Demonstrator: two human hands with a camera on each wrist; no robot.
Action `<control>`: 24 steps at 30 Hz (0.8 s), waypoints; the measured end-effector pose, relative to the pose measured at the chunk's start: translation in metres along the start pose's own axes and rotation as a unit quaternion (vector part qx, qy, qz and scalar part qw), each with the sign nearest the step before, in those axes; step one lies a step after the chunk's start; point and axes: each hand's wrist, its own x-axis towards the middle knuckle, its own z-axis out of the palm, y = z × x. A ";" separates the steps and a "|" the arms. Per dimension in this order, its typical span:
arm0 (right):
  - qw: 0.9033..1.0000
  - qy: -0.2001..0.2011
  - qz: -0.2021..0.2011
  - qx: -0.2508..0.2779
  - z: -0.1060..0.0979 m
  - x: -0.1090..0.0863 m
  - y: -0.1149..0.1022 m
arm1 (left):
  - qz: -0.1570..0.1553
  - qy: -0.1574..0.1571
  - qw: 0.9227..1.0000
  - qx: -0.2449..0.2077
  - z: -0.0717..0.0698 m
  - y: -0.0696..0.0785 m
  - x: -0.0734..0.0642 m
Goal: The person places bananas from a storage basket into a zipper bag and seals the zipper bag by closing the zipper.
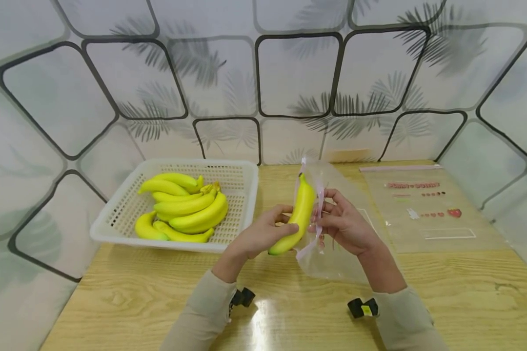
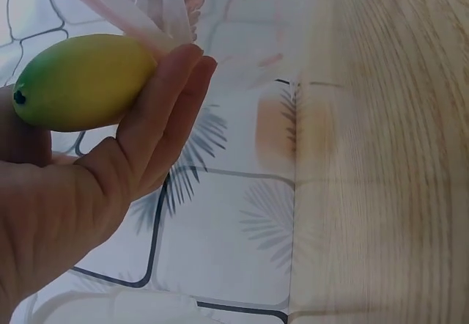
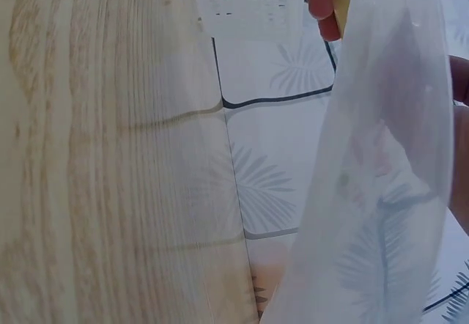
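A single yellow banana with a green tip is gripped by my left hand, thumb across its near side. In the left wrist view the banana points its green end at the camera, fingers behind it. My right hand pinches the pink-edged rim of a clear zip bag, which hangs beside the banana at its mouth. The right wrist view shows the bag as a translucent sheet, partly covering the right hand. How far the banana is inside the bag I cannot tell.
At the left stands a white plastic basket with several bananas in it. Another clear printed zip bag lies flat on the wooden table at the right. A patterned wall rises behind the table.
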 end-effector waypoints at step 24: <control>1.000 -0.017 -0.018 0.015 -0.005 -0.004 -0.008 | 0.042 -0.133 0.990 0.025 -0.014 0.003 -0.006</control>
